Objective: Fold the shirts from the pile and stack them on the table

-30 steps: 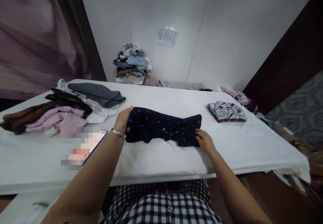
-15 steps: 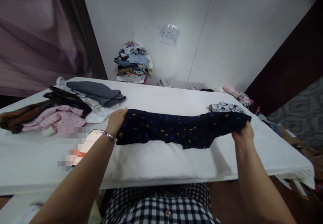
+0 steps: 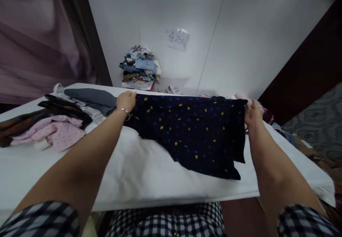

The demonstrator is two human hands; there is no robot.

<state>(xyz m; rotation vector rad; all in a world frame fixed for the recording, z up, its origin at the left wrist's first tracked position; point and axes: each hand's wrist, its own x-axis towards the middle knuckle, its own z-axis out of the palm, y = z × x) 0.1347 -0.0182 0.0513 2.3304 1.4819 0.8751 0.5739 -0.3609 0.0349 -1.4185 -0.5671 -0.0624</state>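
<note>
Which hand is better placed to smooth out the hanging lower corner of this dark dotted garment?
Probably the right hand. It grips the dark dotted garment at the edge directly above the drooping corner, while the left hand holds the far left edge beside the clothes pile.

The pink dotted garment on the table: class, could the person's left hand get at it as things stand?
Probably yes. The pink dotted garment lies uncovered beside the left arm, but the left hand is gripping the dark spotted garment and would need to let go.
</note>
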